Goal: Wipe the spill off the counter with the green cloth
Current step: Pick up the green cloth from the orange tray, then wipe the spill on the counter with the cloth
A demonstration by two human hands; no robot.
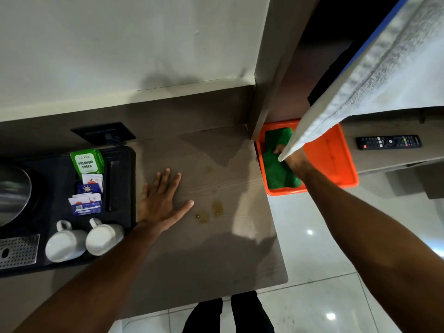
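A yellowish spill point(209, 211) lies in small puddles on the grey wood-grain counter point(216, 255), with fainter spots farther back. My left hand point(160, 199) rests flat on the counter just left of the spill, fingers spread, holding nothing. The folded green cloth point(277, 164) lies in an orange tray point(336, 159) right of the counter, beyond a partition. My right hand point(292, 157) is down on the cloth in the tray; a hanging white towel hides its fingers, so its grip cannot be made out.
A black tray point(120, 164) at the left holds two upturned white cups point(84, 239), tea sachets point(87, 182) and a kettle. The white towel point(374, 68) hangs over the orange tray. A remote point(388, 142) lies on the shelf at right. Tiled floor lies below.
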